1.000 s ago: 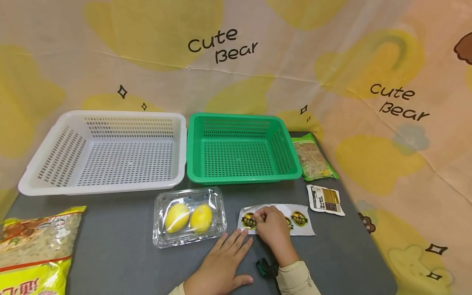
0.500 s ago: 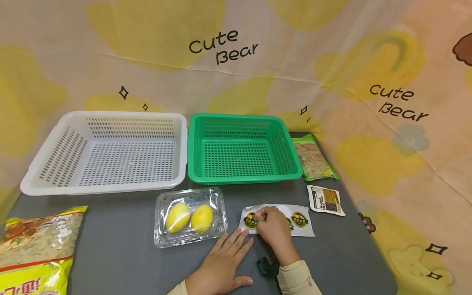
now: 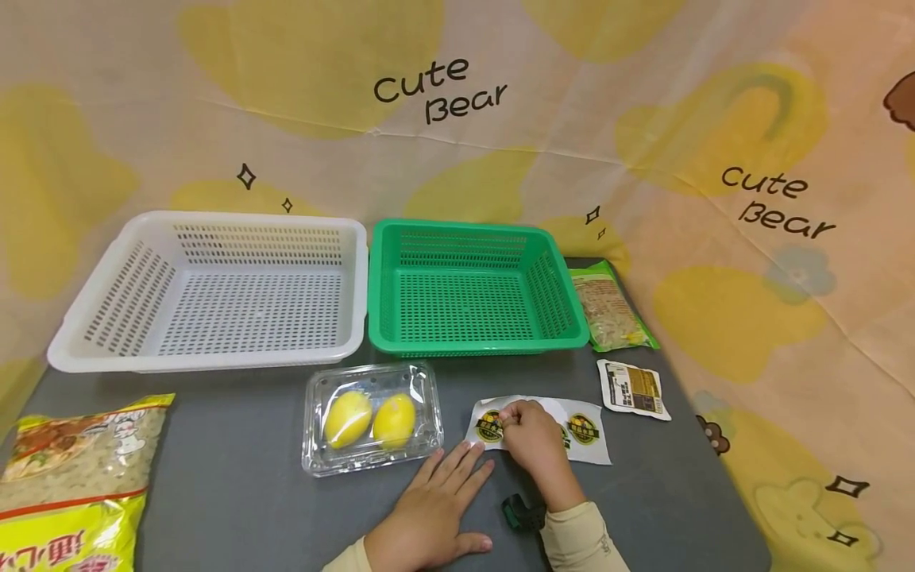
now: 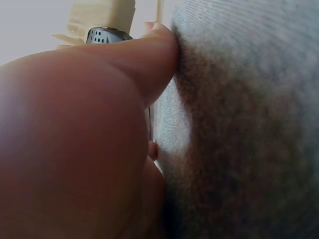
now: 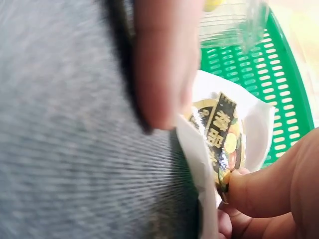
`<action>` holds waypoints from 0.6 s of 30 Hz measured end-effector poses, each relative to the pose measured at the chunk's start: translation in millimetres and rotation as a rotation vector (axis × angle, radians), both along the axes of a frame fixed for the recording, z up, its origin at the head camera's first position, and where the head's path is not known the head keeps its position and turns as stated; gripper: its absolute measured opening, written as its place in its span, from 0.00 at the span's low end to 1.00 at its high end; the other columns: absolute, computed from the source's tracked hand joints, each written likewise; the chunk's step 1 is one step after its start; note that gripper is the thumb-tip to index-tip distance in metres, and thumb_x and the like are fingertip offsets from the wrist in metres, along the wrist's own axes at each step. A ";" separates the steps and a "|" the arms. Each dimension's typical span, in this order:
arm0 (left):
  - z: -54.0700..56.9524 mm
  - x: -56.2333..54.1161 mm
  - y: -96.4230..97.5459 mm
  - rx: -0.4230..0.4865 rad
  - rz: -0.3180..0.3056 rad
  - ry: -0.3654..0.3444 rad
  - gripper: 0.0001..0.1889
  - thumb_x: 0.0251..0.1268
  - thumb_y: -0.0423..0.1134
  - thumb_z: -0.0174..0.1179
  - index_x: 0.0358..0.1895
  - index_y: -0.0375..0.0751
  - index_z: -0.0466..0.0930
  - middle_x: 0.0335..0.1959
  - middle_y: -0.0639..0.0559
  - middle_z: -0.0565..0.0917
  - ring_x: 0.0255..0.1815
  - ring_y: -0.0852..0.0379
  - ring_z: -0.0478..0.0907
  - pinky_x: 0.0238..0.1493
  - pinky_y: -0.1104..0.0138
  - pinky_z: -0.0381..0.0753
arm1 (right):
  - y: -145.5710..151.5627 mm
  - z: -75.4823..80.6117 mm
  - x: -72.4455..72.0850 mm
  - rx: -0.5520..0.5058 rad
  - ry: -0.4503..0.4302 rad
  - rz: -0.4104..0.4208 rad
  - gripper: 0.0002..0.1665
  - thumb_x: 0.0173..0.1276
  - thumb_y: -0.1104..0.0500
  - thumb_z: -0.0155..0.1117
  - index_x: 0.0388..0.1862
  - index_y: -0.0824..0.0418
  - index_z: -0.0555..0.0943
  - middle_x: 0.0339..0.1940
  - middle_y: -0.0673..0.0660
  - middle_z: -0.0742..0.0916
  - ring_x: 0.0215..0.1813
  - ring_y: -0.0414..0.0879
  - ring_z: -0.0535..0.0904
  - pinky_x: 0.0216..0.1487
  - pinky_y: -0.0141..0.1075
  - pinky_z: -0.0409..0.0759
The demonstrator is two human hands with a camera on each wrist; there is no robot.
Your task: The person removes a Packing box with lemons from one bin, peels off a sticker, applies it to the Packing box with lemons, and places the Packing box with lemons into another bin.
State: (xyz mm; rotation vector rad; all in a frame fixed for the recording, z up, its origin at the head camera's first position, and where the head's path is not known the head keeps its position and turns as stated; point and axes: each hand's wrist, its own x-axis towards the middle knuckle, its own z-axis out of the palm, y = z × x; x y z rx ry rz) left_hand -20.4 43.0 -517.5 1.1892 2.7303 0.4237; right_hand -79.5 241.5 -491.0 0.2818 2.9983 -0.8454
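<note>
In the head view, my right hand [image 3: 536, 441] bends over a white sticker sheet [image 3: 593, 451] on the table. Its thumb and finger pinch the edge of a round black-and-gold fruit sticker [image 5: 222, 132], seen close in the right wrist view. The sticker shows a black banner and printed fruit, and the sheet curves up around it. My left hand [image 3: 432, 508] rests flat with spread fingers, its fingertips at the sheet's lower left corner. Left of the sheet, a clear plastic clamshell box [image 3: 431, 385] holds two yellow fruits [image 3: 348, 419]. Another sticker [image 3: 582, 429] lies at the sheet's right end.
Behind stand a white basket [image 3: 350, 318] and a green basket [image 3: 477, 347]. A green-edged food bag [image 3: 611, 310] and a small white-and-brown packet [image 3: 633, 389] lie right. A large yellow bag [image 3: 86, 469] lies left. A dark strap device [image 3: 522, 512] is by my right wrist.
The whole head view has shifted slightly, so things sit a little further right. Both hands keep nearly the same place, the right still pinching at the sticker.
</note>
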 end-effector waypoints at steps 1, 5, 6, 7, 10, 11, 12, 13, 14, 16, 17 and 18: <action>1.2 0.0 0.1 -0.008 0.000 0.000 0.49 0.67 0.75 0.58 0.83 0.49 0.63 0.87 0.49 0.56 0.86 0.50 0.49 0.80 0.49 0.55 | 0.7 1.4 -0.1 -0.006 -0.010 0.003 0.09 0.72 0.59 0.65 0.32 0.59 0.86 0.34 0.54 0.82 0.36 0.51 0.79 0.43 0.51 0.78; 2.3 -1.0 0.4 -0.027 -0.005 -0.005 0.50 0.68 0.75 0.57 0.84 0.49 0.61 0.87 0.50 0.55 0.87 0.51 0.48 0.80 0.49 0.55 | 5.2 5.0 0.3 -0.061 -0.046 0.015 0.09 0.73 0.59 0.64 0.32 0.59 0.85 0.35 0.55 0.83 0.37 0.50 0.78 0.42 0.50 0.77; 1.4 -1.4 0.3 -0.024 -0.006 -0.007 0.50 0.68 0.75 0.56 0.84 0.49 0.61 0.87 0.50 0.54 0.87 0.51 0.48 0.80 0.50 0.55 | 6.8 5.4 0.3 -0.079 -0.051 0.023 0.09 0.73 0.59 0.64 0.32 0.60 0.84 0.35 0.54 0.82 0.36 0.50 0.78 0.41 0.48 0.76; -1.2 -2.0 0.3 -0.015 -0.008 -0.011 0.49 0.68 0.76 0.56 0.84 0.49 0.61 0.87 0.50 0.54 0.87 0.51 0.47 0.80 0.50 0.54 | 8.5 6.1 0.3 -0.101 -0.054 0.030 0.09 0.73 0.59 0.63 0.32 0.60 0.84 0.35 0.54 0.82 0.36 0.49 0.78 0.41 0.47 0.76; -8.0 -3.5 0.1 0.009 -0.010 -0.021 0.50 0.68 0.76 0.55 0.85 0.50 0.59 0.87 0.50 0.54 0.87 0.52 0.46 0.80 0.50 0.53 | 16.2 8.3 -1.7 -0.275 -0.087 -0.003 0.11 0.78 0.60 0.59 0.36 0.65 0.83 0.33 0.55 0.81 0.36 0.49 0.75 0.40 0.43 0.73; -10.5 -3.8 0.2 0.018 -0.011 -0.019 0.50 0.68 0.76 0.54 0.85 0.50 0.59 0.87 0.50 0.54 0.87 0.51 0.46 0.80 0.50 0.53 | 19.6 8.8 -2.6 -0.356 -0.104 -0.027 0.12 0.80 0.61 0.57 0.39 0.67 0.82 0.33 0.55 0.80 0.36 0.48 0.75 0.40 0.42 0.73; -13.0 -4.2 0.3 0.023 -0.012 -0.018 0.51 0.68 0.77 0.54 0.85 0.50 0.59 0.87 0.50 0.53 0.87 0.51 0.45 0.80 0.49 0.53 | 23.0 9.5 -3.5 -0.443 -0.119 -0.056 0.13 0.81 0.61 0.55 0.42 0.70 0.82 0.35 0.56 0.81 0.37 0.48 0.75 0.41 0.40 0.73; -15.1 -4.5 0.4 0.026 -0.012 -0.018 0.51 0.68 0.77 0.53 0.85 0.50 0.58 0.87 0.50 0.53 0.87 0.51 0.45 0.80 0.49 0.53 | 26.7 9.7 -4.2 -0.530 -0.132 -0.086 0.14 0.83 0.62 0.53 0.45 0.72 0.80 0.36 0.57 0.81 0.38 0.48 0.75 0.42 0.39 0.73; -15.5 -4.7 0.4 0.025 -0.011 -0.017 0.51 0.68 0.77 0.53 0.85 0.50 0.58 0.87 0.50 0.53 0.87 0.51 0.45 0.80 0.49 0.53 | 29.8 10.2 -5.2 -0.617 -0.146 -0.124 0.14 0.84 0.63 0.51 0.46 0.74 0.79 0.37 0.58 0.81 0.39 0.47 0.75 0.43 0.38 0.74; -16.9 -4.6 0.4 0.025 -0.012 -0.018 0.51 0.68 0.78 0.53 0.86 0.51 0.58 0.87 0.50 0.53 0.87 0.51 0.45 0.80 0.49 0.54 | 34.4 10.3 -6.4 -0.729 -0.170 -0.157 0.14 0.85 0.64 0.49 0.49 0.76 0.77 0.41 0.58 0.81 0.41 0.46 0.77 0.46 0.36 0.76; -17.2 -4.6 0.3 0.025 -0.012 -0.020 0.51 0.68 0.77 0.53 0.85 0.51 0.58 0.87 0.50 0.53 0.87 0.51 0.45 0.80 0.48 0.54 | 35.8 10.2 -6.5 -0.752 -0.178 -0.160 0.14 0.85 0.64 0.49 0.50 0.76 0.77 0.43 0.58 0.82 0.42 0.45 0.78 0.47 0.35 0.77; -17.1 -4.4 0.0 0.025 -0.011 -0.023 0.51 0.68 0.77 0.54 0.85 0.51 0.58 0.87 0.50 0.54 0.87 0.51 0.45 0.80 0.48 0.54 | 36.5 9.9 -6.7 -0.764 -0.185 -0.157 0.14 0.85 0.64 0.49 0.49 0.76 0.77 0.43 0.58 0.82 0.43 0.44 0.78 0.48 0.35 0.77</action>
